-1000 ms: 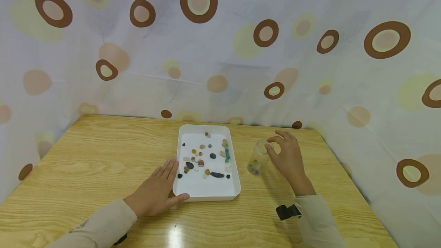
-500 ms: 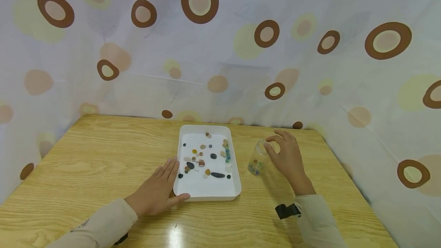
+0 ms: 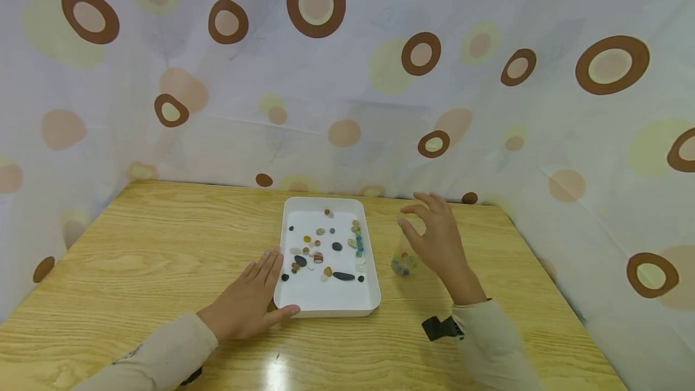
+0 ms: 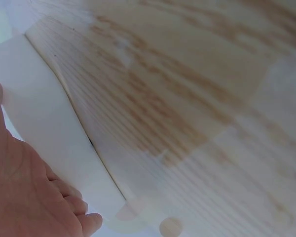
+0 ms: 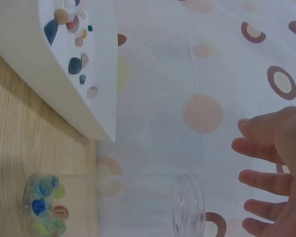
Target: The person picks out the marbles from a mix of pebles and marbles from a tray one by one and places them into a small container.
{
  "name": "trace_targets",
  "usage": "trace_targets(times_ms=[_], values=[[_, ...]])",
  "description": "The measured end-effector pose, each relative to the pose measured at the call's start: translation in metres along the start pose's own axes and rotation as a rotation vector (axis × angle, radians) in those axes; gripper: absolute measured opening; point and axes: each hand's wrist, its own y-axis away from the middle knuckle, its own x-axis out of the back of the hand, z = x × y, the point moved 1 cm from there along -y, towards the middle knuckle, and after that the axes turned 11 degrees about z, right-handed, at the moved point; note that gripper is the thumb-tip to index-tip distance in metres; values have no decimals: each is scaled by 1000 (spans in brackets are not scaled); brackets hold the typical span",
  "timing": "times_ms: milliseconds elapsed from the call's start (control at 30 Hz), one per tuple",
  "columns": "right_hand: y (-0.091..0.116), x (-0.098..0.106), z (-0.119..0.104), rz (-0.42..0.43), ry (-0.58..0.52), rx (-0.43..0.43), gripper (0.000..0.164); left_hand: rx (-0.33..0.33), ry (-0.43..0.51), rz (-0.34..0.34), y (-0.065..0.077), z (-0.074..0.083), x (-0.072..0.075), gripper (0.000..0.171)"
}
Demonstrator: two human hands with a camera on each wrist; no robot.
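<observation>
My left hand rests against the left side of a white tray, fingers straight along its wall and thumb at the front corner. Pebbles in several colours lie scattered inside, among them a long dark pebble. Blue-green glass marbles line up by the tray's right wall. To the right, a clear jar stands upright with several marbles at its bottom. My right hand hovers by its mouth, fingers loosely bent and parted, holding nothing; in the right wrist view a gap separates the fingertips from the rim.
Tray and jar both stand on a wooden table. A pale curtain with brown ring patterns hangs behind the table and along its sides. A black strap sits at the right wrist.
My right hand has moved left and slightly up, from beside the jar's mouth to over it. A reddish marble shows among those in the jar. The left hand and tray stay put.
</observation>
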Motion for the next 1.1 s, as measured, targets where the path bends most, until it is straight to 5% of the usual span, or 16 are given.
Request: trace_targets(times_ms=[500, 800, 1100], values=[[-12, -47, -51, -26, -76, 122, 21, -13, -15, -6, -1, -1, 1, 101], [-1, -91, -71, -134, -58, 148, 19, -9, -1, -6, -1, 1, 2, 100], [12, -127, -78, -287, 34, 80, 25, -14, -7, 5, 0, 1, 3, 99]])
